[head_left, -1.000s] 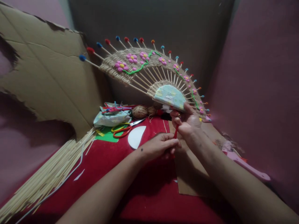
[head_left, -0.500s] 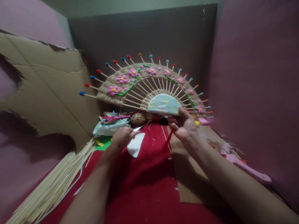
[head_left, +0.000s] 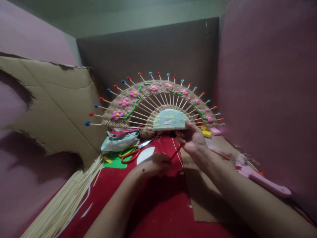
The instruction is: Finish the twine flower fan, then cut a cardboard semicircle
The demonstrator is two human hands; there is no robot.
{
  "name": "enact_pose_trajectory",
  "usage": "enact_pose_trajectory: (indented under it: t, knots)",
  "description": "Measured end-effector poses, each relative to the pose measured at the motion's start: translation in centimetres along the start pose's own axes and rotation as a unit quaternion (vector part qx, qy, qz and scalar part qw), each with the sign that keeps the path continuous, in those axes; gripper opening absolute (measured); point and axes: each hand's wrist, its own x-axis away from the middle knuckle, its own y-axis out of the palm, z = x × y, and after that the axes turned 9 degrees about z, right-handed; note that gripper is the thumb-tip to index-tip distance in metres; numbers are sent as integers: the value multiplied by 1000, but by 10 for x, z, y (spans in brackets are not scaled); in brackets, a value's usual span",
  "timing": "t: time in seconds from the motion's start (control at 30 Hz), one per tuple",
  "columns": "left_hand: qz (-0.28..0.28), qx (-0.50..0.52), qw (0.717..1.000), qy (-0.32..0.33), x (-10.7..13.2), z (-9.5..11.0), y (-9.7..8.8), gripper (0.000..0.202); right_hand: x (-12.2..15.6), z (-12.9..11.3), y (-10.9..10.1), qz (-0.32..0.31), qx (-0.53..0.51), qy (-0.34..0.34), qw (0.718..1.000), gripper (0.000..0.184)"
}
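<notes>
My right hand (head_left: 194, 138) grips the lower edge of a fan-shaped craft piece (head_left: 153, 105), held upright. The piece is made of wooden sticks with coloured bead tips, a woven jute band with pink flowers and green stems, and a pale patterned half-disc (head_left: 169, 119) at its base. A red strand (head_left: 176, 152) hangs from under the half-disc down to my left hand (head_left: 155, 164), whose fingers are closed on its lower end above the red cloth (head_left: 153, 211).
Scissors with red and yellow handles (head_left: 131, 152), a white half-circle (head_left: 145, 154), green paper and a bundle of cloth lie behind my left hand. A sheaf of sticks (head_left: 61, 205) lies at left below a torn cardboard sheet (head_left: 49, 99). A pink glue gun (head_left: 260, 178) lies at right.
My left hand went out to the scissors area and came back to the red strand. The fan has tipped from a slant to level and upright. The camera has tilted upward.
</notes>
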Motion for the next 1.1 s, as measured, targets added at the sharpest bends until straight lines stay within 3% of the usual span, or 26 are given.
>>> enact_pose_trajectory:
  t: [0.13,0.27,0.47,0.83,1.1]
  knots:
    - [132,-55,989,-28,-12,-32,-40,13,-2,-2,0,-29,24,-6,999,14]
    - [185,-15,982,-32,-19,-40,-53,8,-6,-1,-4,-34,47,-8,998,16]
    - [204,136,969,-4,-17,-26,-41,36,-8,2,-6,-36,48,-16,998,17]
    - [202,221,954,-5,-22,-33,-38,19,-12,1,-9,-25,59,-9,998,21]
    - [209,264,942,-5,-19,-31,-42,25,-11,1,-9,-31,62,-8,998,23]
